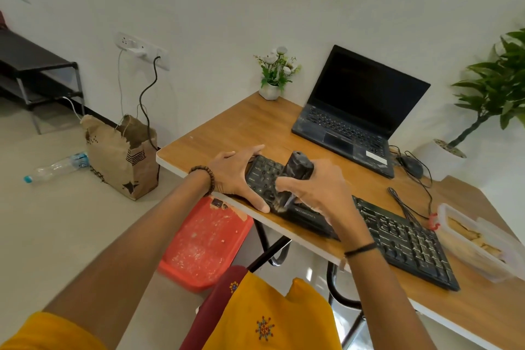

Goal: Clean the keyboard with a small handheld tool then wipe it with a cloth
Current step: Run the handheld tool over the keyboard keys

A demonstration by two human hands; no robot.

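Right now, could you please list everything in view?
desk: one, wooden, by wall
keyboard: one, black, desk's near edge
tool: one, dark, over keyboard
laptop: one, black, desk's back
mouse: one, black, beside laptop
flower pot: one, white, desk corner
plant: one, green, far right
container: one, clear, beside keyboard
bag: one, brown, floor
bottle: one, clear, floor
stool: one, red, under desk
shelf: one, black, far left
left hand: one, on keyboard
right hand: one, grips tool

Wood-grain table (244,122); matt black plastic keyboard (409,241).
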